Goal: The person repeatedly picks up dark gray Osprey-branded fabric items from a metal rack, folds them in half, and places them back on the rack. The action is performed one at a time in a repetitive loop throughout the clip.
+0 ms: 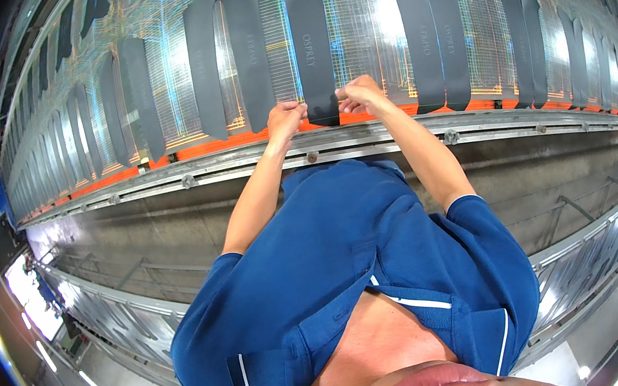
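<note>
A long dark grey piece of flat material [314, 46], with faint printed lettering, lies lengthwise away from me on the table's shiny, line-marked surface. My left hand [286, 122] is closed in a pinch at the left edge of its near end. Opposite it, my right hand [363, 97] pinches at the right edge, its fingertips touching the piece. Two similar grey pieces [246, 54] lie to the left of my hands. To the right are two more, the nearer of them a wide grey piece [418, 41].
An orange strip [241, 141] and a metal rail [259, 160] with round knobs run along the table's near edge. Several more grey pieces [137, 98] spread to both sides. Thin coloured lines [362, 32] cover the surface. Behind me stands another metal-framed table [132, 319].
</note>
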Available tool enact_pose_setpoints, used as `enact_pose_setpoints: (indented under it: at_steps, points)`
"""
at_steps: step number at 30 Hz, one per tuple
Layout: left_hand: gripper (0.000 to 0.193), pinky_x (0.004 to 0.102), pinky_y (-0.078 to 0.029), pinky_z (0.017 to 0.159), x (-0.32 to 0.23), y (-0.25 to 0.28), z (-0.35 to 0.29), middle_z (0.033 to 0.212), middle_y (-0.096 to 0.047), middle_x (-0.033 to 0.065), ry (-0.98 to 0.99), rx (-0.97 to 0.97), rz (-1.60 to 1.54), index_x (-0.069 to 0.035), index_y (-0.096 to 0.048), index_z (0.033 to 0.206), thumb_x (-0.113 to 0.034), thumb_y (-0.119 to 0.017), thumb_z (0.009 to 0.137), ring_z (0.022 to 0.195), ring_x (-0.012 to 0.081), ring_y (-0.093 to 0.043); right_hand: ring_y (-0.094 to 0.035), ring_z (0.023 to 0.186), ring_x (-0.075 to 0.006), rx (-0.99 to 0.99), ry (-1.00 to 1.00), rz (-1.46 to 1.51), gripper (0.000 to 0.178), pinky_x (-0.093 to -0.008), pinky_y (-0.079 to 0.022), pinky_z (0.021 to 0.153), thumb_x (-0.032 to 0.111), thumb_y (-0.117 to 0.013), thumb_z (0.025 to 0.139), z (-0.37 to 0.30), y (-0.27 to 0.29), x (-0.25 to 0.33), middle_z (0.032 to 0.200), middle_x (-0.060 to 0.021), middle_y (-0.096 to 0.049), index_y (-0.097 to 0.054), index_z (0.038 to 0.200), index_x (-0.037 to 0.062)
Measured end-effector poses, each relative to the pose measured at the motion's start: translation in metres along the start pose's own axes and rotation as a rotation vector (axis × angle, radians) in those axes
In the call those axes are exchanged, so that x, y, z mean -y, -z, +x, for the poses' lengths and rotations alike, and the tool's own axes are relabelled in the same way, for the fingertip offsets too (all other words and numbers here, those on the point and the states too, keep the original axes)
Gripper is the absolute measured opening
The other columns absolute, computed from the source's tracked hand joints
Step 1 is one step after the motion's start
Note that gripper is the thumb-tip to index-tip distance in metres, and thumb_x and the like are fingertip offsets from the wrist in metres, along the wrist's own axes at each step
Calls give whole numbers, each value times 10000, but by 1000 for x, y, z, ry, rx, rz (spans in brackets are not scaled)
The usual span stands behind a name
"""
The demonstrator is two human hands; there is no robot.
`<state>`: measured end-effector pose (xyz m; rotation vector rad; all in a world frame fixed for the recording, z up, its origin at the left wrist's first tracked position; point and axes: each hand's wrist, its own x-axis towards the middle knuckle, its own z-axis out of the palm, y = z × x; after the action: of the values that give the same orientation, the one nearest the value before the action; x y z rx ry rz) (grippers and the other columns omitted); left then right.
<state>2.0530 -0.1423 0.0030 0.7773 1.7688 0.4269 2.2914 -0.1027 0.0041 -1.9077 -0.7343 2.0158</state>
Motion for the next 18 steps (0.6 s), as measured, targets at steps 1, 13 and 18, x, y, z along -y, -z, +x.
enact_pose_setpoints:
  at_steps: [1, 13, 18]
  points:
    - [329, 263, -481, 586, 4, -4, 2, 915, -764, 47, 1, -11, -35, -36, -743, 1063, -318, -761, 896, 716, 98, -645, -656, 569, -150, 19, -2, 4, 252, -284, -504, 498, 173, -712, 924, -1, -2, -2, 813, -178, -742, -692, 1035, -52]
    - [282, 229, -268, 433, -20, -26, 9, 676, -551, -16, 288, 251, -252, -84, -685, 859, -340, -790, 911, 565, 68, -455, -552, 485, -132, 178, -63, 207, 375, -250, -423, 429, 330, -641, 991, 24, 15, -7, 768, -176, -712, -679, 972, -42]
    - [228, 234, -240, 438, -58, -18, 9, 723, -532, -16, 335, 251, -512, -123, -614, 863, -254, -793, 917, 584, 77, -424, -582, 542, -141, 191, -178, 147, 642, -262, -446, 479, 598, -495, 1000, 26, 13, 8, 787, -173, -717, -693, 980, -12]
